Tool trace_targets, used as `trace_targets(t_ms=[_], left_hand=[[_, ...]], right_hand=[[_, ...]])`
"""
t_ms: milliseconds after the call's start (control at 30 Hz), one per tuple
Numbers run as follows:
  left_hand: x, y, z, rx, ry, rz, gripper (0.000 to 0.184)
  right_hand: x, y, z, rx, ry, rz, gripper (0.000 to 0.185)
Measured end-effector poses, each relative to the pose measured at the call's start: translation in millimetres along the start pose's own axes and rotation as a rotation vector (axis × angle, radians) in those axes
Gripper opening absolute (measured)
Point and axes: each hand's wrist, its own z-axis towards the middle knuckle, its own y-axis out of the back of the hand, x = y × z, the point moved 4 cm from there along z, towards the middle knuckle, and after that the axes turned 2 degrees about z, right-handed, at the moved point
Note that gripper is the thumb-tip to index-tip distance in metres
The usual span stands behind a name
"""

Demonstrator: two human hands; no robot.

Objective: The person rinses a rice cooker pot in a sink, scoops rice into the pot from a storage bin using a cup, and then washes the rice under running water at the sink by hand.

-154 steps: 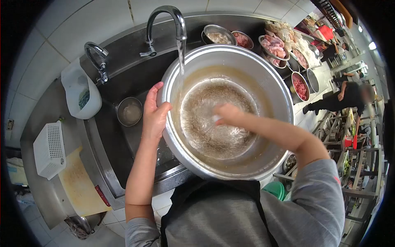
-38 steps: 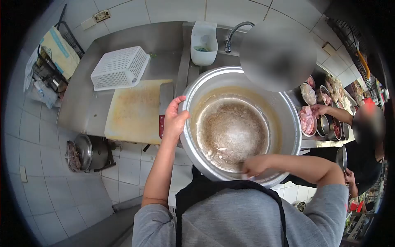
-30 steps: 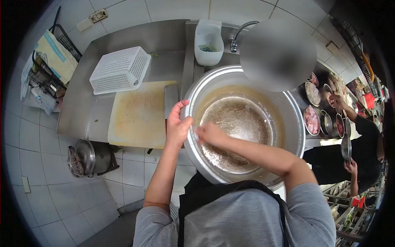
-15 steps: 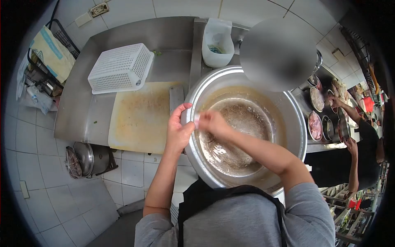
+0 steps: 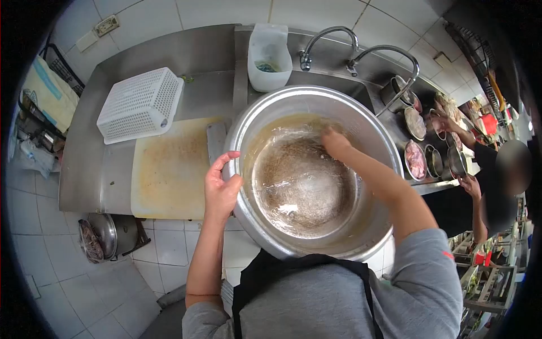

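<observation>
A large silver metal pot (image 5: 316,104) stands right in front of me, with shallow, cloudy water and a brownish bottom. My left hand (image 5: 222,189) grips its left rim, thumb on the near side and fingers over the edge. Inside the pot, my right hand (image 5: 337,142) reaches to the far inner wall at the waterline. Its fingers are blurred and partly hidden, so whether it holds anything does not show.
Left of the pot lie a yellowed cutting board (image 5: 169,175), a cleaver-like blade (image 5: 216,141) and an upturned white basket (image 5: 138,104). Behind are a cut plastic jug (image 5: 270,62) and curved taps (image 5: 333,33). To the right, a co-worker's hands (image 5: 471,185) are near bowls of meat (image 5: 415,160).
My right hand has moved from the left rim across to the far inner wall. My left hand stays on the rim. The view has shifted, bringing the taps into sight.
</observation>
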Motion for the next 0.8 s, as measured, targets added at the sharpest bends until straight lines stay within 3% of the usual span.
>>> trace_targets(t_ms=[100, 233, 333, 467, 533, 633, 700, 733, 767, 800], left_hand=[[3, 2, -2, -0.027, -0.054, 0.007, 0.045], [5, 0, -3, -0.023, -0.045, -0.074, 0.050], [3, 0, 0, 0.002, -0.059, -0.015, 0.053], [5, -6, 9, 0.046, -0.031, -0.041, 0.053], [6, -12, 14, 0.055, -0.021, -0.042, 0.053], [17, -26, 30, 0.076, -0.059, 0.074, 0.052], [33, -38, 47, 0.107, -0.128, 0.085, 0.053], [37, -46, 56, 0.132, -0.158, 0.079, 0.054], [39, -57, 64, 0.150, -0.168, 0.077, 0.055], [41, -69, 72, 0.164, -0.177, 0.076, 0.056]], right_hand=[[-20, -6, -92, 0.340, -0.011, 0.029, 0.019], [37, 25, -187, 0.857, 0.402, 0.344, 0.030], [31, 59, -208, 0.482, 0.215, 0.389, 0.029], [-22, 115, -228, -0.155, -0.297, 0.267, 0.027], [-52, 117, -243, -0.454, -0.461, 0.282, 0.029], [-90, 86, -267, -0.702, -0.685, 0.316, 0.029], [-114, 59, -276, -0.646, -0.865, 0.667, 0.031], [-152, 7, -278, -0.674, -0.923, 0.889, 0.026], [-154, 7, -282, -0.560, -0.949, 1.497, 0.018], [-156, 11, -287, -0.521, -0.797, 1.871, 0.012]])
